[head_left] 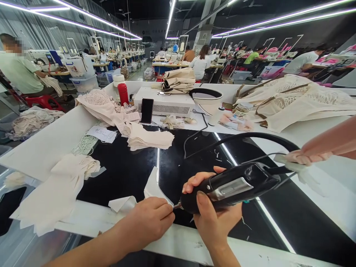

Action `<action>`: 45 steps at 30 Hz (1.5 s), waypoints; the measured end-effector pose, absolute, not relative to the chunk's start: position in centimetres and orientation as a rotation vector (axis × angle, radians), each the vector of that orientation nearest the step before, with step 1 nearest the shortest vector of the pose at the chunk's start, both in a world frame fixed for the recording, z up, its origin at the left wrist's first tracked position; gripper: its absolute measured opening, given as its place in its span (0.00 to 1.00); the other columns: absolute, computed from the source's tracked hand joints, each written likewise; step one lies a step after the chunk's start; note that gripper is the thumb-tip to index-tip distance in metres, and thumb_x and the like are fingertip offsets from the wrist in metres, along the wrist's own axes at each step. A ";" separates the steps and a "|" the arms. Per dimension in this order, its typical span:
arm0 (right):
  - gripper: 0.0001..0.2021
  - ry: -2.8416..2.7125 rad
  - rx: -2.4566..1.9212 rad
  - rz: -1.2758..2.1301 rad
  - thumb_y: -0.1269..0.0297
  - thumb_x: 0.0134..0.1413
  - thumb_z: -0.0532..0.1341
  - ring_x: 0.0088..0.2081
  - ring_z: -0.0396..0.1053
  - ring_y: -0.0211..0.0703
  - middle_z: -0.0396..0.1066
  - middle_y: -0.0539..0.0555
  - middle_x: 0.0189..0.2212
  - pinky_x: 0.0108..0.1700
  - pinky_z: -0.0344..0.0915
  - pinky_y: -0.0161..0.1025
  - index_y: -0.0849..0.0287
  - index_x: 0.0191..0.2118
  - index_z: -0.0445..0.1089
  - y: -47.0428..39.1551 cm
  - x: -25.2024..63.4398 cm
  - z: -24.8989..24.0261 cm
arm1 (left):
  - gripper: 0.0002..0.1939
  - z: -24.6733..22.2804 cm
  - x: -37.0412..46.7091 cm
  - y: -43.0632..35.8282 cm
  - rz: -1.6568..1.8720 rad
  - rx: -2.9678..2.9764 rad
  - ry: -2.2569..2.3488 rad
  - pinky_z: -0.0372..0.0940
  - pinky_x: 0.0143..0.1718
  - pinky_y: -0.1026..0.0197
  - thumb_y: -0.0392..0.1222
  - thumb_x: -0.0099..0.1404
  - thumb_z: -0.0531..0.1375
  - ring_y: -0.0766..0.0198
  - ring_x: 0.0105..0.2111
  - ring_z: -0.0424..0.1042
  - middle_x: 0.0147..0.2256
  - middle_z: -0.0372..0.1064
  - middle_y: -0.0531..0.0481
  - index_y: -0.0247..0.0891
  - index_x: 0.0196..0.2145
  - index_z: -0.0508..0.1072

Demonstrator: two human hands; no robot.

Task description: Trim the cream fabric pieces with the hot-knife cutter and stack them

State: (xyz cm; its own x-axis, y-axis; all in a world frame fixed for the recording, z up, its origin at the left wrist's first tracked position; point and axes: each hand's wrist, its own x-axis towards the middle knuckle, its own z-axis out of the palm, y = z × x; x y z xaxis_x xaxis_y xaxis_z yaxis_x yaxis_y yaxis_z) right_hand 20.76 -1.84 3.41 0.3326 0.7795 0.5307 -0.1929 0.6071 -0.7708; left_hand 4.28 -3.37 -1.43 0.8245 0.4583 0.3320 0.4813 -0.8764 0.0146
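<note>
My right hand (215, 217) is wrapped round a black corded hand-held tool (236, 183) with a metal lever plate and a thin metal tip. The tip points left and meets the fingertips of my left hand (150, 218). Those fingers are closed on a white fabric piece (155, 189), pinching its lower right corner over the black glass work surface (125, 178). A second curled white piece (122, 204) lies just left of it. Pink cloth and a whitish wrap bind the tool's cable (294, 163) at the right.
Stacked cream fabric pieces (150, 137) lie farther back, with more cream pieces (55, 196) over the left edge. A phone (147, 110) leans on a white vented box (164, 102). A red bottle (122, 94) and lace garments (303, 96) stand behind. People sit at sewing machines beyond.
</note>
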 end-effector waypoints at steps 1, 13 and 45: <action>0.21 -1.047 -0.664 0.698 0.63 0.58 0.70 0.27 0.71 0.40 0.72 0.48 0.32 0.28 0.72 0.41 0.50 0.54 0.66 -1.8 20.8 3.4 | 0.08 -1.6 4.3 -3.2 -0.510 -2.929 -0.748 0.71 0.48 0.59 0.30 0.76 0.53 0.61 0.44 0.74 0.42 0.73 0.46 0.34 0.44 0.71; 0.21 -1.048 -0.649 0.704 0.65 0.58 0.70 0.28 0.71 0.39 0.72 0.48 0.32 0.30 0.72 0.40 0.51 0.55 0.66 -2.0 20.6 3.2 | 0.08 -2.1 2.8 -2.6 -0.719 -2.960 -0.868 0.74 0.48 0.55 0.32 0.76 0.55 0.57 0.46 0.74 0.45 0.74 0.45 0.31 0.50 0.71; 0.21 -1.041 -0.628 0.734 0.66 0.58 0.70 0.27 0.72 0.39 0.73 0.48 0.32 0.29 0.72 0.40 0.51 0.55 0.66 -1.8 20.1 3.3 | 0.16 -2.7 2.4 -3.6 -0.688 -2.857 -1.059 0.72 0.52 0.50 0.33 0.73 0.59 0.53 0.49 0.71 0.51 0.70 0.43 0.39 0.57 0.70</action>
